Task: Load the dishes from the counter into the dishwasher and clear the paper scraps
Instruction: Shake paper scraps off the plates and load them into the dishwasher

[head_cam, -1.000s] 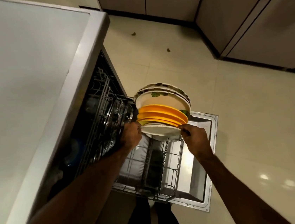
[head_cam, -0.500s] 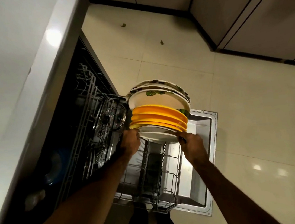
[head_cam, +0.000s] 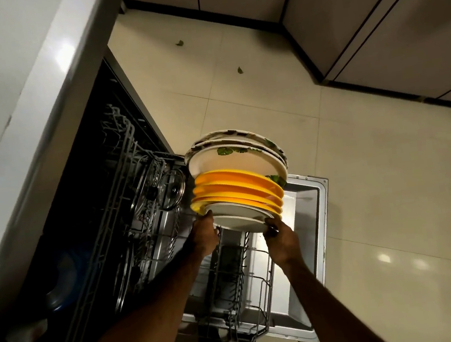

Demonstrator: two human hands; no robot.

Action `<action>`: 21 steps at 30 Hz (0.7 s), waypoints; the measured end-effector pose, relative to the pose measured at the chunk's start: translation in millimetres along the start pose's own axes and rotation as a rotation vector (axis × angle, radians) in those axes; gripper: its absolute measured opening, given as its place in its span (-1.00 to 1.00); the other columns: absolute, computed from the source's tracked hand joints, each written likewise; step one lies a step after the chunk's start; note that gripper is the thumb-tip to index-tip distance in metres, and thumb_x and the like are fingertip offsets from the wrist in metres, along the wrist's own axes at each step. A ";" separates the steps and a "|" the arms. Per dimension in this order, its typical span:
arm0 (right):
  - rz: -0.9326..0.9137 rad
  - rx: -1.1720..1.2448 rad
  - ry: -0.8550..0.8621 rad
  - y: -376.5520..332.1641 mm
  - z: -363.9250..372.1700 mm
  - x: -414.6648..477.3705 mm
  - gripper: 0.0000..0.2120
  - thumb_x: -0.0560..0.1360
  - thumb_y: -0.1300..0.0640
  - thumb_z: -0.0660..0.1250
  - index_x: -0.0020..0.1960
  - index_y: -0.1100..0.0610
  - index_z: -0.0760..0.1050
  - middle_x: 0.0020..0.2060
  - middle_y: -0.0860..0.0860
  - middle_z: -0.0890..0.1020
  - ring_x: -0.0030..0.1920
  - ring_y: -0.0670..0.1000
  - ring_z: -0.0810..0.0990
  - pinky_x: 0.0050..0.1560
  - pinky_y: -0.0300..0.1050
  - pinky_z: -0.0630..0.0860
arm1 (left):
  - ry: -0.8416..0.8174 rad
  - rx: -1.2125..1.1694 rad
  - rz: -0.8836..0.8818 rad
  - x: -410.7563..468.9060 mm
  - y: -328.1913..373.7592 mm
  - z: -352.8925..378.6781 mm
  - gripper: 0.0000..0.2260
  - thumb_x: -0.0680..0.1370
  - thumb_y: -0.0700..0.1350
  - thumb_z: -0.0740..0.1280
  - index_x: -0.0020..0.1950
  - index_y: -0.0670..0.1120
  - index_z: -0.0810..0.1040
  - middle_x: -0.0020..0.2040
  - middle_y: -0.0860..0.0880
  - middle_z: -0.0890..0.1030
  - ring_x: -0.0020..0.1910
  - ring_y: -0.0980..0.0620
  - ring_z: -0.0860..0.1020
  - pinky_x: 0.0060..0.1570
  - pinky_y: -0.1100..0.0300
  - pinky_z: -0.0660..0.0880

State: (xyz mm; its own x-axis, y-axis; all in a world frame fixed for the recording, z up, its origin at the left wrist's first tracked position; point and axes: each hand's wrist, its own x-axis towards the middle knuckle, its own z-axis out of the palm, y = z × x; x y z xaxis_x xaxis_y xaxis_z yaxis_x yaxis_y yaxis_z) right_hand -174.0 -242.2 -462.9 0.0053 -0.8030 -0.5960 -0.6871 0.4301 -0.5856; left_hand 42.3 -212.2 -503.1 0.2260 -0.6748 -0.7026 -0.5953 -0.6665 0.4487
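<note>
Presently, left hand (head_cam: 204,236) and right hand (head_cam: 281,239) are gripping a stack of plates (head_cam: 239,189), dishwasher rack (head_cam: 240,287) lying directly beneath them.

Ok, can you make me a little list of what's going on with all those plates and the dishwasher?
Held: stack of plates, white nearest, yellow in the middle, leaf-patterned farthest
Left hand: grips the stack's left edge
Right hand: grips the stack's right edge
Under the stack: lower rack, pulled out over the open dishwasher door
Already inside: glass lid, standing in the rack
Floor: two small dark bits, lying apart
Plates in rack: not yet
</note>
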 end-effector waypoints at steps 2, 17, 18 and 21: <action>-0.050 0.007 0.010 -2.5 3.1 -3.8 -0.66 0.62 0.27 0.36 0.37 0.08 0.53 0.14 0.01 0.69 0.12 0.06 0.67 0.13 -0.12 0.58 | 0.029 0.031 0.026 -0.8 6.3 6.0 -0.47 0.63 -0.27 0.29 0.59 -0.22 0.25 0.44 -0.24 0.47 0.40 -0.20 0.46 0.38 0.02 0.40; -0.183 0.174 0.037 -92.5 -60.4 -71.0 -0.61 0.63 0.21 0.33 0.41 -0.07 0.50 0.21 -0.07 0.66 0.11 -0.12 0.64 0.14 -0.19 0.54 | 0.134 0.154 0.264 -89.2 60.0 -68.6 -0.41 0.58 -0.13 0.39 0.59 -0.09 0.31 0.61 -0.08 0.20 0.54 -0.12 0.30 0.47 0.03 0.33; -0.212 0.170 0.042 -105.2 -73.0 -81.3 -0.61 0.63 0.20 0.33 0.42 -0.06 0.49 0.22 -0.09 0.65 0.13 -0.11 0.63 0.17 -0.19 0.55 | 0.141 0.146 0.284 -101.5 65.8 -81.1 -0.41 0.57 -0.13 0.39 0.59 -0.09 0.31 0.62 -0.08 0.18 0.53 -0.12 0.31 0.47 0.05 0.33; -0.288 0.140 0.008 -137.9 -108.4 -114.5 -0.58 0.65 0.16 0.32 0.47 -0.10 0.45 0.28 -0.14 0.60 0.23 -0.08 0.59 0.30 -0.10 0.53 | 0.136 0.154 0.329 -144.5 86.8 -115.3 -0.39 0.58 -0.10 0.36 0.61 -0.04 0.25 0.64 -0.05 0.10 0.55 -0.06 0.30 0.47 0.07 0.33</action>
State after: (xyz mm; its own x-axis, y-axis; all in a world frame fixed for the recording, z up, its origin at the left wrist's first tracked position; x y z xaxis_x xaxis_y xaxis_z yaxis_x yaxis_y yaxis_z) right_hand -158.6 -254.2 -254.3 0.1792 -0.9027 -0.3911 -0.5513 0.2371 -0.7999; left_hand 46.9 -209.0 -298.9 0.0981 -0.8873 -0.4506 -0.7593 -0.3594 0.5425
